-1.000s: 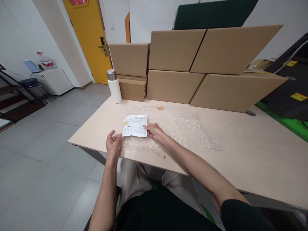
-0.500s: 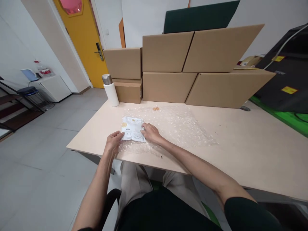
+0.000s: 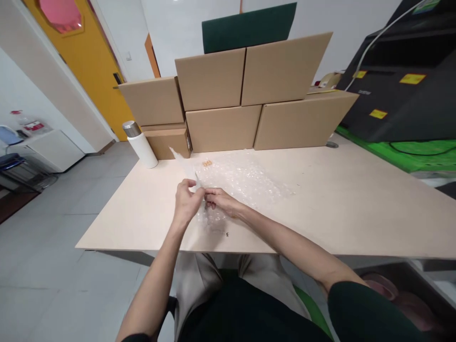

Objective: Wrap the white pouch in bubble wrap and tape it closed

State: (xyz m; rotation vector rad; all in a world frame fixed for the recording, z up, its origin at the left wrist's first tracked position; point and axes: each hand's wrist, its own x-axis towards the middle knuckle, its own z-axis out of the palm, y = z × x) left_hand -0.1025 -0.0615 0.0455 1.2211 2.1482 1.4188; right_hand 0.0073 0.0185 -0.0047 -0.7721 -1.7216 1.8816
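Pinching with a narrow grip each, the left hand (image 3: 188, 202) and right hand (image 3: 223, 202) meet at what seems to be a thin packet (image 3: 197, 179) standing on edge, mostly hidden, above the left part of the bubble wrap (image 3: 245, 176) on the bench (image 3: 302, 223). If either pinch slackens, the springy wrap could flop open and let the packet slip.
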